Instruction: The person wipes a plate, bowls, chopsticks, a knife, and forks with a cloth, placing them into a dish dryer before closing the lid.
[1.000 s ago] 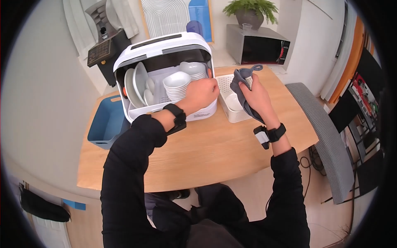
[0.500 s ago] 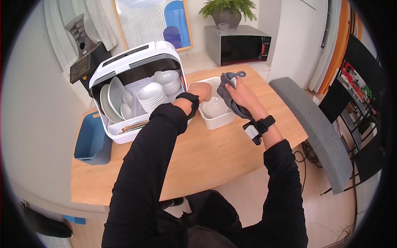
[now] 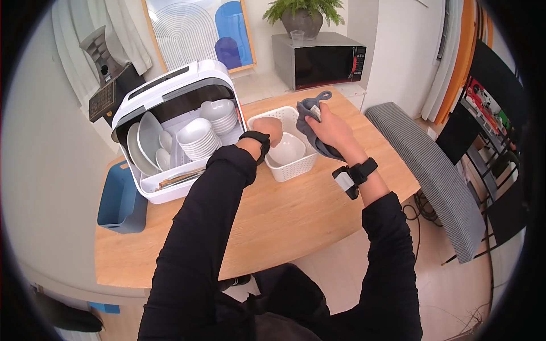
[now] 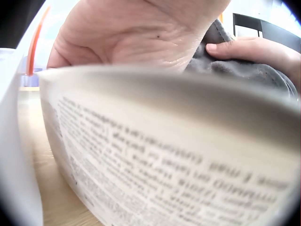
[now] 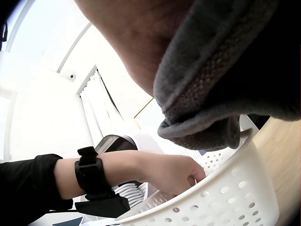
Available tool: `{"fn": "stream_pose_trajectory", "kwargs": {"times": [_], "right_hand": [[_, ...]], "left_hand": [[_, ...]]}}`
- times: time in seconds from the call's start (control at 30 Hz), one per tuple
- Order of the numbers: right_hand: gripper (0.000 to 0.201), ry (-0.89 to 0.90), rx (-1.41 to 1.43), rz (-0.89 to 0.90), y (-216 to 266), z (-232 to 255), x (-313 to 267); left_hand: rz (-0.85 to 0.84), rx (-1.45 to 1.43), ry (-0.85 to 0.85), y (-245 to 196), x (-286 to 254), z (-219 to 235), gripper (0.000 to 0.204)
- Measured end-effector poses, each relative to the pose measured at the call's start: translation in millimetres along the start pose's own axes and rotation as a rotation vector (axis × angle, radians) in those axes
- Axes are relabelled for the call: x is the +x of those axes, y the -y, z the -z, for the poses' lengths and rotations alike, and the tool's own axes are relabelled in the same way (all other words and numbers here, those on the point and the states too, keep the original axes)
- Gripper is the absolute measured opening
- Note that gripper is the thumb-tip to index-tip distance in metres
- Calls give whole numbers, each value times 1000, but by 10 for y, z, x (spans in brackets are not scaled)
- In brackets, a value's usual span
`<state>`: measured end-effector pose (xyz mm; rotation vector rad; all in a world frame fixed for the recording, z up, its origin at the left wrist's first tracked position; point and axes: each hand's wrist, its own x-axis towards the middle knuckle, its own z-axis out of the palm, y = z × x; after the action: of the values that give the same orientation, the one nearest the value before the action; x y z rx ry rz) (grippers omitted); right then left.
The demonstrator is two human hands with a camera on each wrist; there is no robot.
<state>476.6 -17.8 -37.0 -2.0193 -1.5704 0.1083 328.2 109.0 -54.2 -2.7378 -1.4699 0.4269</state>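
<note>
My left hand [image 3: 268, 131] reaches down inside the left side of a white perforated basket [image 3: 301, 169]. A white bowl [image 3: 287, 150] sits in that basket, just beside the hand. In the right wrist view the left fingers [image 5: 194, 174] bend downward behind the basket's rim; their tips are hidden, and I cannot tell whether they hold anything. Over the basket's right side, my right hand [image 3: 333, 129] grips a bunched grey cloth [image 3: 310, 128] with a hanging loop. The left wrist view has the basket's printed side [image 4: 141, 155] close up, with the left palm [image 4: 136, 37] above it.
Left of the basket stands a white dish dryer [image 3: 165, 196] with its front open, holding plates, stacked bowls [image 3: 196, 136] and chopsticks [image 3: 179, 179]. A blue bin [image 3: 122, 199] is at the wooden table's [image 3: 267, 227] left edge. Behind are a microwave [image 3: 318, 65] and a potted fern [image 3: 301, 23].
My left hand has moved from in front of the dish dryer rightward and down into the basket. The right hand keeps the cloth over the basket. The head view has shifted to the right.
</note>
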Motion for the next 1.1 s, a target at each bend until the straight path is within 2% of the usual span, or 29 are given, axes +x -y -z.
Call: {"fn": "stream_pose_trajectory", "kwargs": {"times": [0.13,0.17,0.27,0.37,0.43,0.47,0.5,0.53,0.57,0.7,0.8,0.93,0.97,1.07,1.1], "right_hand": [[57,-2,-13,-7,-45,34,15],[59,-1,-14,-8,-50,46,21],[65,-25,-3,2,-16,92,12],[67,-67,71,33,141,123,-61],[67,-64,160,50,363,195,-160],[66,-104,248,129,420,143,-181],[65,-143,335,211,473,56,-187],[64,-181,424,296,545,-30,-193],[62,-189,420,271,636,-118,-216],[63,-192,411,416,1189,-316,-534],[61,-220,482,497,1497,-626,-607],[60,-257,706,586,1829,-940,-618],[59,-133,829,511,1898,-955,-659],[59,89,784,631,1949,-1111,-586],[60,57,748,751,1986,-1157,-559]], "left_hand": [[53,-111,4,24,-17,122,16],[59,-154,49,34,-13,161,24],[-36,-218,12,73,-234,310,18],[-102,-236,-216,222,-468,283,20],[-114,-372,-479,348,-724,203,25],[-121,-437,-612,415,-870,163,28],[-118,-502,-602,487,-1040,170,35],[-98,-519,-679,543,-1200,127,33],[-88,-530,-741,600,-1363,89,33],[-4,-540,-884,924,-1835,-130,32],[82,-455,-889,1160,-2136,-213,31],[64,-249,-896,1404,-2521,-158,26],[41,-181,-916,1464,-2566,-187,25],[58,16,-983,1567,-2593,-340,19],[59,78,-1019,1577,-2600,-388,16]]}}
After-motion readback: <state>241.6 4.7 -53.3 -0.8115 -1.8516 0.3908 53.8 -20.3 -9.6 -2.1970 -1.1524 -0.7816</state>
